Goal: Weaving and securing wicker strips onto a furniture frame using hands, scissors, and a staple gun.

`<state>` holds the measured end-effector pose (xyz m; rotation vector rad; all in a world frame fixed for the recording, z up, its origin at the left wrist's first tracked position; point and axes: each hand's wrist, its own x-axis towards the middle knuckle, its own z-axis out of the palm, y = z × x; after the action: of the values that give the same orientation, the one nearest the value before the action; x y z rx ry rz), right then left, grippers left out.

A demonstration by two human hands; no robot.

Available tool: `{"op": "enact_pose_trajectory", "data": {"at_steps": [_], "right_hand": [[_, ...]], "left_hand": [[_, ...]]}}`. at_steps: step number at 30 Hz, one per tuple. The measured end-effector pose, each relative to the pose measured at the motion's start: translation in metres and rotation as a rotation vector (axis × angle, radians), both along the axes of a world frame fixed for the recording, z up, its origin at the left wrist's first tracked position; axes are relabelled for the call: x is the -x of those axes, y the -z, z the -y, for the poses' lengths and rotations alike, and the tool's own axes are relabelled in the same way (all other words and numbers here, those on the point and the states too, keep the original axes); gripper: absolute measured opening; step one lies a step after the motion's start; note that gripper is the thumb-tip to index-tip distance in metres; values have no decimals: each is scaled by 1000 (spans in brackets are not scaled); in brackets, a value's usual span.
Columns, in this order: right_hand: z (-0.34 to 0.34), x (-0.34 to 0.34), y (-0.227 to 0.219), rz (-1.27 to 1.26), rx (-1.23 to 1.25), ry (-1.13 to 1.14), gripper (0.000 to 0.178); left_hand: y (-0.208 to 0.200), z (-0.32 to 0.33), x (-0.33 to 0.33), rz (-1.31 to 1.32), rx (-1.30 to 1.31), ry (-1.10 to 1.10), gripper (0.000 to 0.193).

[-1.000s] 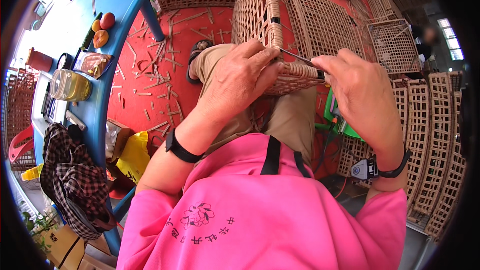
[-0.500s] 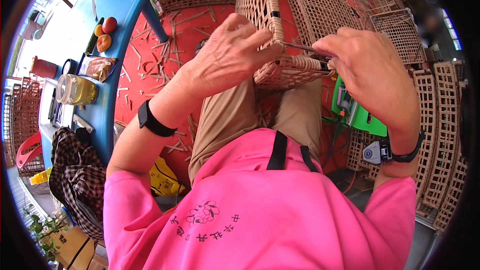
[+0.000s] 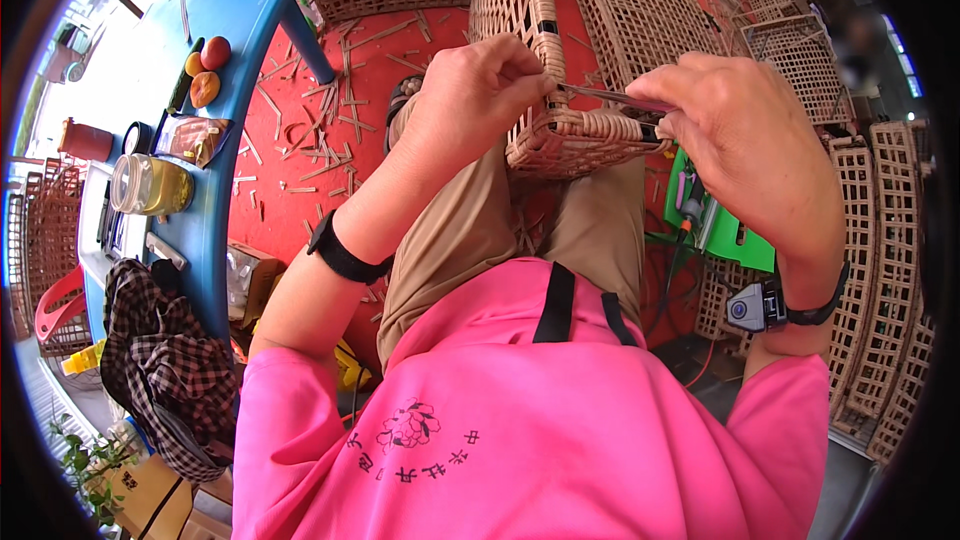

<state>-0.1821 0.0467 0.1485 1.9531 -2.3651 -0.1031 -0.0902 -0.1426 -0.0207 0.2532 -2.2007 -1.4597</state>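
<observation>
A brown woven basket [image 3: 585, 130] rests at my thighs, with its open-weave side [image 3: 505, 5] rising away from me. Just above its rim corner, a thin flat weaving strip [image 3: 605, 94] stretches between my two hands. At the left end my left hand [image 3: 478, 90] is closed, thumb and fingertips pinched together by the rim. My right hand [image 3: 735, 115] grips the other end between thumb and bent fingers, on the right of the corner. Its palm side is hidden, so I cannot tell if anything else is in it.
Cut strips [image 3: 320, 140] litter the red floor. On the left stands a blue table [image 3: 235, 25] with fruit [image 3: 205, 90] and a jar [image 3: 150, 183]. A green plastic stool [image 3: 735, 240] with a corded tool [image 3: 692, 205] is below my right hand. Woven panels [image 3: 860, 280] stack at the right.
My left hand has turned and its fingers have drawn together at the strip, while that forearm has swung right. The strip shows more between my hands. My right hand stays nearly in place.
</observation>
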Motion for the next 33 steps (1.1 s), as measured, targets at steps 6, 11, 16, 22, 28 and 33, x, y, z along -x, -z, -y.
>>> {"op": "enact_pose_trajectory", "data": {"at_steps": [6, 11, 16, 22, 28, 33], "right_hand": [[-7, 15, 5, 110, 32, -19, 25], [-4, 30, 4, 440, 49, 87, 25], [0, 53, -7, 665, -74, 132, 27], [-11, 44, 8, 521, 65, 4, 25], [-40, 12, 8, 270, 104, 36, 25], [-53, -5, 32, 514, 464, 232, 24]], "left_hand": [[-21, 5, -1, -8, 344, 49, 17], [-34, 9, 7, 44, 497, 92, 18], [-42, 7, 13, 203, 486, 120, 19], [-38, -11, 5, 96, 884, 86, 13], [-26, -18, 7, 44, 743, 5, 14], [0, -4, 7, -46, 86, 56, 22]]}}
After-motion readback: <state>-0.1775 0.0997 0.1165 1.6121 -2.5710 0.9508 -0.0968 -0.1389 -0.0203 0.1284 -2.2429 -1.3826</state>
